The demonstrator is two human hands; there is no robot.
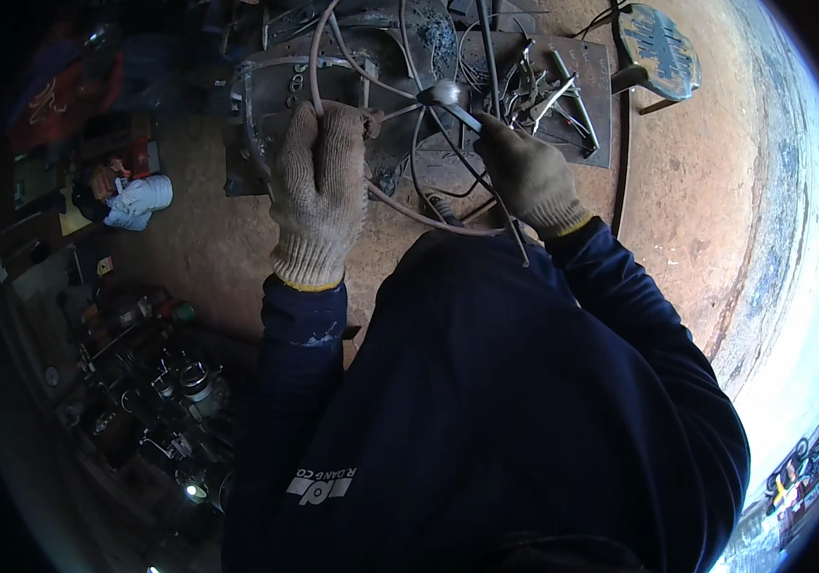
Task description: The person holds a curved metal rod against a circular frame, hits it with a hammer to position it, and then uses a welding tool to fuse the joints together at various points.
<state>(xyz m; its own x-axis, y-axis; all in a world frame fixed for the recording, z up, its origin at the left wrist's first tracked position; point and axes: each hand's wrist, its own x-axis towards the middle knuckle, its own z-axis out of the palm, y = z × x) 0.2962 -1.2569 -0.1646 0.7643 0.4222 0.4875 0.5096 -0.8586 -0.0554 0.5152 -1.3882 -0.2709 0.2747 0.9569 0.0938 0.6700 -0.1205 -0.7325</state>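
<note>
left hand: we've got it in a knit work glove, fingers wrapped tight around the bent metal ring on its left side, up near the plate.
right hand: gloved too, fingers closed on a thin dark rod that runs down past the ring's lower curve.
ring: sits over the steel work plate, thin spokes meeting at a shiny hub just between our hands.
plate clutter: loose rods and offcuts piled at its right part.
stool: round seat, upper right, just beside the plate.
packages: red and white bundles lie on the dirt floor at left, too dim to make out labels.
</note>
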